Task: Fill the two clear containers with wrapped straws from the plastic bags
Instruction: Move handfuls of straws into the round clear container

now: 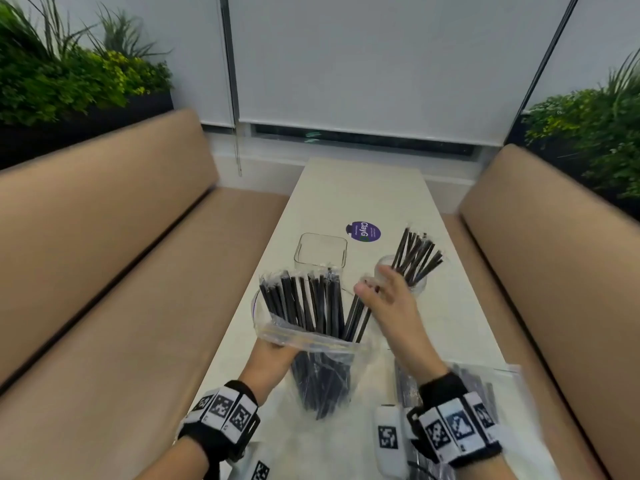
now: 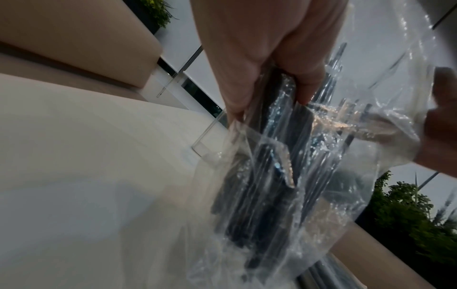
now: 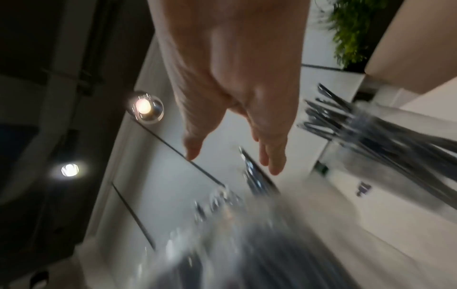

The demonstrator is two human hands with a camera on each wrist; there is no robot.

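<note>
My left hand point(image 1: 277, 349) point(image 2: 267, 82) grips the clear plastic bag point(image 1: 322, 362) point(image 2: 272, 185) upright near its mouth. Black wrapped straws point(image 1: 301, 299) fan out of the bag's top. My right hand point(image 1: 381, 292) point(image 3: 232, 162) hovers just above the bag's right side with straight, spread fingers and holds nothing; a few straws point(image 1: 360, 318) lean right under its thumb. The square clear container point(image 1: 320, 251) stands empty behind the bag. The round clear container point(image 1: 417, 284) point(image 3: 358, 156), right of the hand, holds a bunch of straws point(image 1: 419, 256).
A second bag of straws point(image 1: 491, 386) lies at the near right of the narrow white table point(image 1: 363, 192). A purple sticker point(image 1: 363, 232) is on the tabletop beyond the containers. A white tagged device point(image 1: 388, 438) lies near my right wrist. Tan benches flank the table.
</note>
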